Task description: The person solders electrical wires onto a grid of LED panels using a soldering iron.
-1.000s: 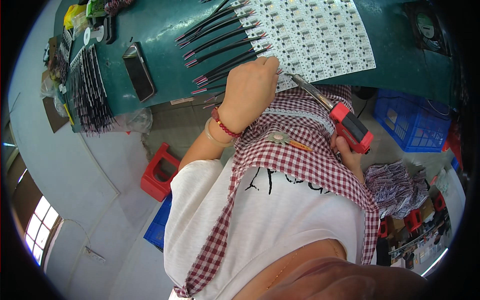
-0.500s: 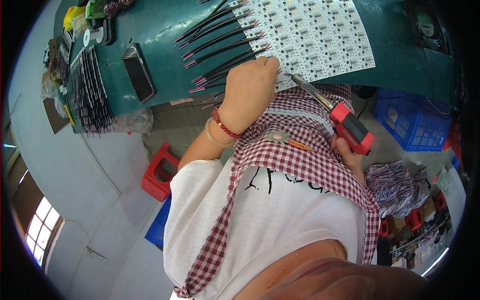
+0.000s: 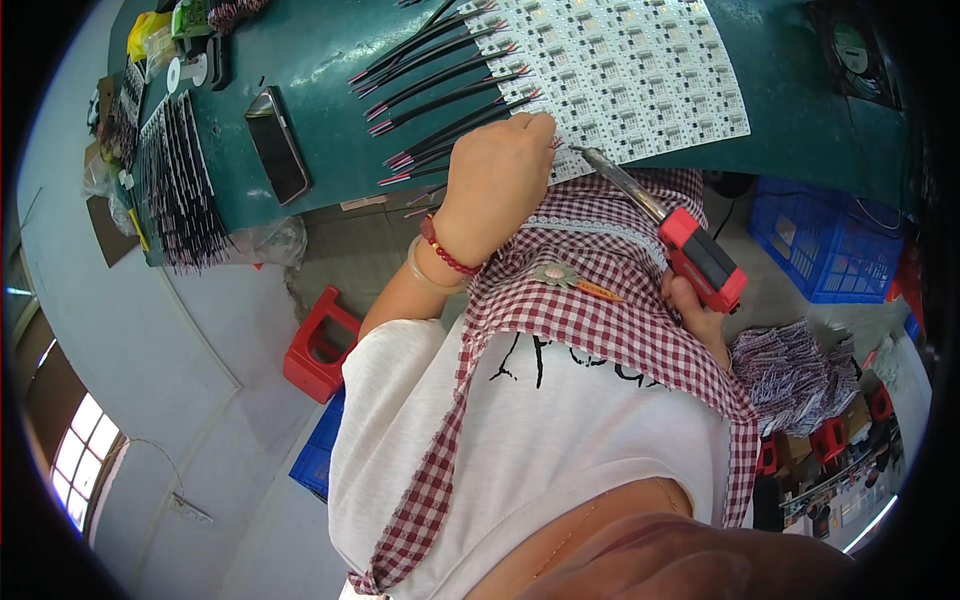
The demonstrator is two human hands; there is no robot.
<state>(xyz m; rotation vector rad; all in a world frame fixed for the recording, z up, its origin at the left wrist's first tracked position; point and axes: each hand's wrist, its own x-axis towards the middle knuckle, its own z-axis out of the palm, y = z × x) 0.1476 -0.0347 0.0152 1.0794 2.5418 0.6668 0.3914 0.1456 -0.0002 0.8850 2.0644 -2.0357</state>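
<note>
A white circuit board panel [image 3: 640,75] lies on the green table, with a row of black cables [image 3: 440,95] along its left side. Their far ends show pink and white wires. My left hand [image 3: 497,180] is closed at the panel's near left corner, its fingers pinched on a black cable whose wire end peeks out past the fingertips; the grip itself is mostly hidden. In my right hand [image 3: 695,308], closed round its handle, is a red and black soldering gun [image 3: 705,262]. Its metal tip points up-left to the panel's near edge, close to my left fingertips.
A phone [image 3: 277,147] and a bundle of strips with black cables [image 3: 180,180] lie to the left on the green table [image 3: 330,60]. At the far right is a dark fan [image 3: 853,50]. A blue crate [image 3: 825,240] and a red stool [image 3: 322,345] stand below table height.
My left hand has shifted very slightly left. The soldering gun has moved a touch left, its tip still beside the panel's near edge.
</note>
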